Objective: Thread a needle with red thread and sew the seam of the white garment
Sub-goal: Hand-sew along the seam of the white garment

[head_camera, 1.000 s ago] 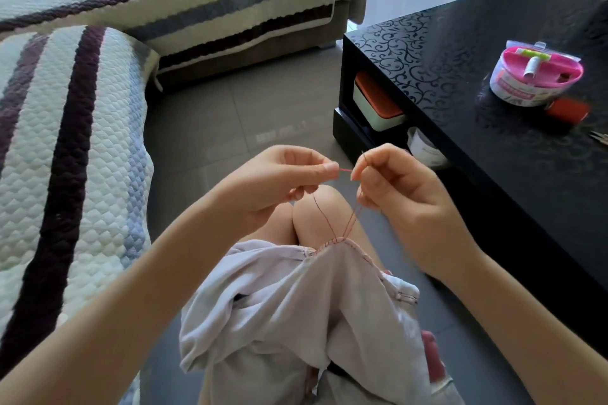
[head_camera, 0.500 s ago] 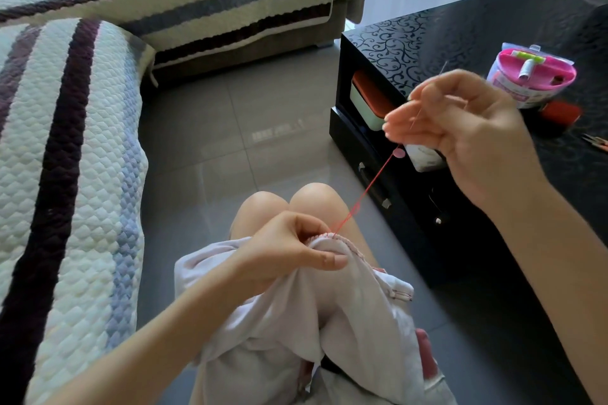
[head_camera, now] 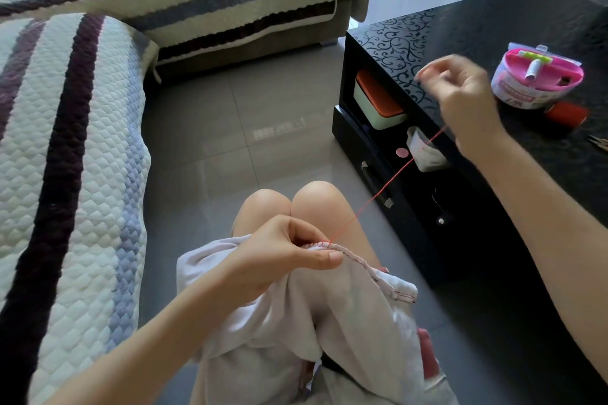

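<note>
Seam (head_camera: 353,255) of soft white cloth garment (head_camera: 289,322) lies over the lap (head_camera: 250,220), its edge pinched by left hand (head_camera: 283,260). Thin red sewing thread (head_camera: 391,177) runs taut from it to raised right hand (head_camera: 460,99), fingers curled on it; needle lost in blur. Cloth looks limp, light: best held close beside last stitch.

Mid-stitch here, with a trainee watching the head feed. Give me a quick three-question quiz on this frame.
1. True or false: the red thread hangs slack between the white garment and the right hand.
2. What does the left hand pinch? A) the garment's seam B) a button C) a cushion
3. Fill in: the red spool lies on the black table beside the pink ___.
Key: 1 false, it runs taut. 2 A. 3 sewing kit.
</note>
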